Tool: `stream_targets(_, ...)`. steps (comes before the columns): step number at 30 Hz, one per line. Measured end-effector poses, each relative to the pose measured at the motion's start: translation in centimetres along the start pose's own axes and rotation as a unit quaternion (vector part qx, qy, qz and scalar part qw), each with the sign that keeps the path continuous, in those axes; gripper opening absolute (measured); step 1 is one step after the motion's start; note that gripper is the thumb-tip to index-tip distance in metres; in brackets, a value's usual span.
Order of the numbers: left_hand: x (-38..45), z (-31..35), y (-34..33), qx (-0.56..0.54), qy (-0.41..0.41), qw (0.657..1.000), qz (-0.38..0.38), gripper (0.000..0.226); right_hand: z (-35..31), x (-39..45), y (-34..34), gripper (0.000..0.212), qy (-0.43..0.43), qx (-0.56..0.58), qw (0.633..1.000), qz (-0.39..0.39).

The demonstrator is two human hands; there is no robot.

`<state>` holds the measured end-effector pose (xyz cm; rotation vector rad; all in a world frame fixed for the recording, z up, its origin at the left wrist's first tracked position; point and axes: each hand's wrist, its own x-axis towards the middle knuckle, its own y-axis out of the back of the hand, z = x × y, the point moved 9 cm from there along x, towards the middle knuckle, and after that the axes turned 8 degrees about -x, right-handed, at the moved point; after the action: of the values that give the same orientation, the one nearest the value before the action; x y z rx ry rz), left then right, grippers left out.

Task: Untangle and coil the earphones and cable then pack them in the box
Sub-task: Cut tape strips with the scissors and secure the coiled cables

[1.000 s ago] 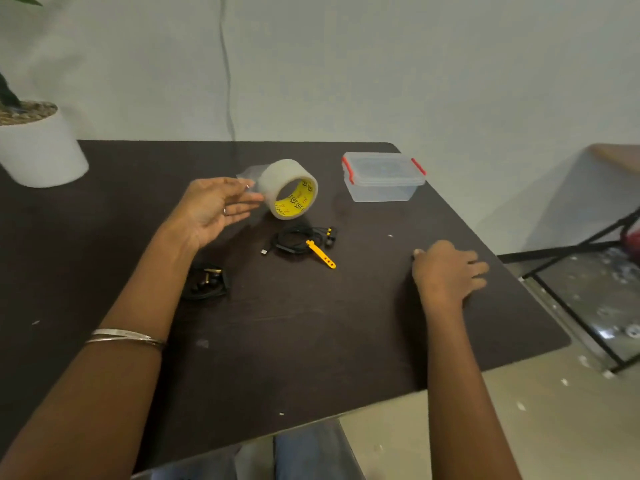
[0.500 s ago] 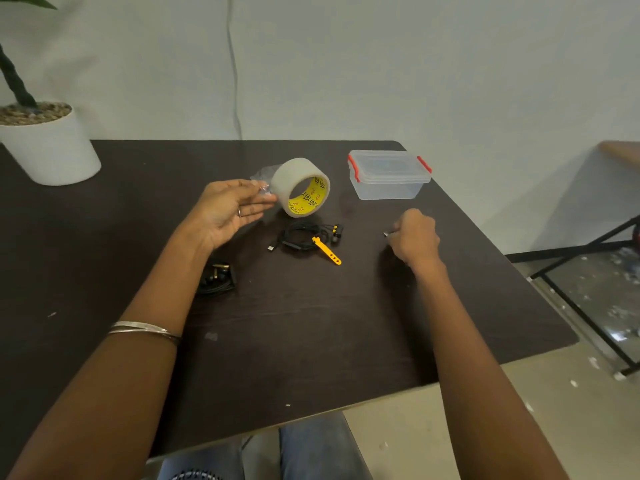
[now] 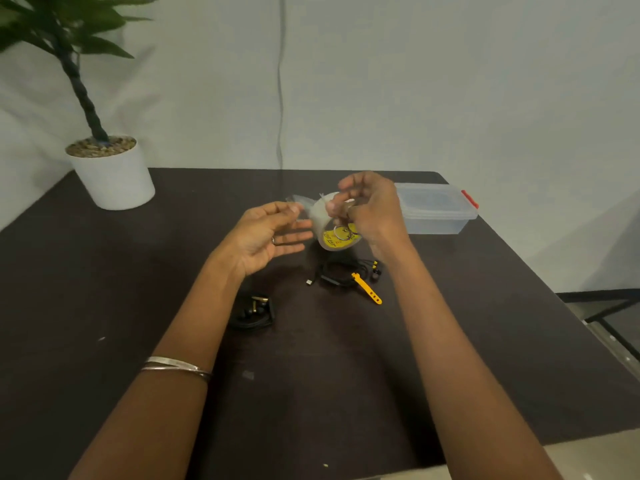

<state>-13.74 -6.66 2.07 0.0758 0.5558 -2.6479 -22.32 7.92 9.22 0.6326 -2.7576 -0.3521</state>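
At frame centre, right hand [image 3: 367,209] pinches clear tape roll w/ yellow core [image 3: 334,225]; left hand [image 3: 268,233] open beside it. Black coiled earphones w/ yellow tie [image 3: 349,273] lie just below, nearer right hand.

The only print I can find is on the yellow inner core of the tape roll [image 3: 337,237], just below the curled fingers of the right hand [image 3: 369,209]. It is dark lettering (a repeated mark, I think), but too blurred for me to read. I see no other readable text.
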Motion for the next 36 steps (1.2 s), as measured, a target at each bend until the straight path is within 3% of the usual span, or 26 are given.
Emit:
stream_targets(5,0.1,0.7,0.4,-0.054,-0.013,0.998,0.006,0.020,-1.0,0.5,-3.6,0.029,0.085,-0.136,0.987,-0.016)
stream_targets(10,0.0,0.4,0.9,-0.091,-0.023,0.995,0.040,0.022,0.1,-0.6,-4.5,0.034,0.140,-0.096,0.986,0.006)
stream_targets(13,0.1,0.4,1.1,-0.109,-0.031,0.992,0.052,0.023,-0.1,-0.8,-4.7,0.023,0.175,-0.085,0.981,0.002)
stream_targets(22,0.0,0.5,1.1,-0.114,-0.045,0.989,0.083,0.035,-0.4,-1.6,-4.5,0.027,0.231,-0.109,0.965,-0.056)
stream_targets(25,0.0,0.4,1.0,-0.134,-0.044,0.986,0.089,0.033,-0.6,-1.7,-4.3,0.028,0.232,-0.130,0.963,-0.048)
stream_targets(28,0.2,0.1,1.2,-0.163,-0.038,0.980,0.106,0.033,-2.1,-2.2,-3.3,0.026,0.277,-0.208,0.938,-0.013)
stream_targets(33,0.2,-0.2,1.2,-0.191,-0.036,0.974,0.113,0.038,-1.4,-1.7,-3.2,0.031,0.195,-0.401,0.892,-0.074)
stream_targets(36,0.3,-0.3,1.4,-0.190,-0.040,0.974,0.120,0.039,-1.3,-2.1,-3.1,0.033,0.172,-0.440,0.880,-0.051)
